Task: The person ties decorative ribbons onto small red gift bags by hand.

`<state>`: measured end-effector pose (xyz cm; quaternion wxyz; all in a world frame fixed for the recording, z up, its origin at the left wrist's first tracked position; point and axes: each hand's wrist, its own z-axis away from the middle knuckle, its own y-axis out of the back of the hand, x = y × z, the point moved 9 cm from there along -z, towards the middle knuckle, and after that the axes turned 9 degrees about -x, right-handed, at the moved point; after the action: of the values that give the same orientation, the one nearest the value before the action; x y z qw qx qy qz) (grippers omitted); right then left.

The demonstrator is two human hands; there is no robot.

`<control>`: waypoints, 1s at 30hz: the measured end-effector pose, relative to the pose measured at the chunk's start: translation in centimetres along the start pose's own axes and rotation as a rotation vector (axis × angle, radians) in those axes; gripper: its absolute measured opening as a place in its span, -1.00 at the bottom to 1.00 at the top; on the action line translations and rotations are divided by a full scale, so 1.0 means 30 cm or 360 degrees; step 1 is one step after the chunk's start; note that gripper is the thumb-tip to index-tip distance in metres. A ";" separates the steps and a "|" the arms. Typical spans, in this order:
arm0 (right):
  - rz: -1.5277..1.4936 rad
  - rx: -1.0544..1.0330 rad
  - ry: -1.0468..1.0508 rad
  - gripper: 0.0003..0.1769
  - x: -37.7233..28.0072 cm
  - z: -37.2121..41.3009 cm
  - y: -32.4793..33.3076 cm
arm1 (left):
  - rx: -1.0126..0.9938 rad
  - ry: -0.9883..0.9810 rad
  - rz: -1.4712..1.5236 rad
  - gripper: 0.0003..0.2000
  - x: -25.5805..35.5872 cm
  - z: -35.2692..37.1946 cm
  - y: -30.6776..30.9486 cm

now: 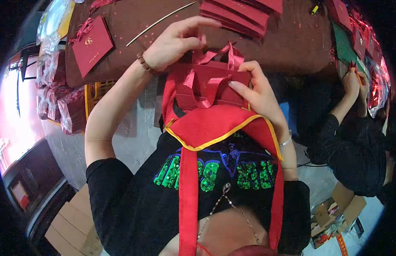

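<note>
A dark red paper bag [215,81] with shiny red ribbon handles stands at the table's near edge, just above the red apron [223,128]. My right hand [256,87] grips the bag's right side, thumb on its near face and fingers behind. Above the bag's upper left is my left hand [176,42], with the index finger stretched out and the thumb apart from it. Its lower fingers are partly hidden, and nothing shows between finger and thumb. A ribbon loop [236,56] rises between the two hands.
More red bags [236,17] lie stacked beyond my hands. A thin rod [159,23] and a red bag [92,46] lie on the brown table [300,47]. A co-worker's hands [355,83] are at the right. Open cardboard boxes [339,209] sit on the floor.
</note>
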<state>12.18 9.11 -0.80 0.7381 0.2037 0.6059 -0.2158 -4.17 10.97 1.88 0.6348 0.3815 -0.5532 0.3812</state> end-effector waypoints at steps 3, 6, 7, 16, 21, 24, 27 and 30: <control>0.0120 -0.0021 -0.0095 -0.69 -0.006 -0.002 0.000 | -0.0061 0.0098 -0.0052 -0.71 0.012 -0.012 -0.019; 0.0122 -0.0043 -0.0065 -0.69 -0.012 -0.008 -0.013 | -0.0083 0.0326 -0.0141 -0.73 -0.020 -0.049 -0.051; 0.0023 -0.0047 -0.0017 -0.69 -0.013 -0.010 -0.018 | -0.0058 0.0426 -0.0324 -0.71 -0.031 -0.062 -0.054; -0.0148 0.0012 -0.0044 -0.44 0.061 -0.031 -0.053 | -0.0098 0.0233 -0.0493 -0.75 -0.051 -0.132 -0.076; 0.0035 -0.0022 0.0301 -0.40 -0.012 -0.017 -0.064 | 0.0254 0.0288 0.0126 -0.73 0.044 -0.194 0.103; -0.0049 0.0024 0.0238 -0.38 0.006 -0.015 -0.049 | 0.0343 0.0369 0.0019 -0.73 -0.007 -0.220 0.126; -0.0221 0.0107 0.0242 -0.34 0.023 -0.006 -0.044 | 0.0441 0.0232 0.0118 -0.71 0.001 -0.192 0.154; -0.0360 0.0241 0.0233 -0.29 0.049 0.008 0.004 | 0.0910 -0.0054 0.0097 -0.70 0.172 -0.052 0.184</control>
<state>12.71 8.97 -2.21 0.6454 0.2043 0.6592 -0.3273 -8.04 15.03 7.20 0.4804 0.5346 -0.4451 0.5342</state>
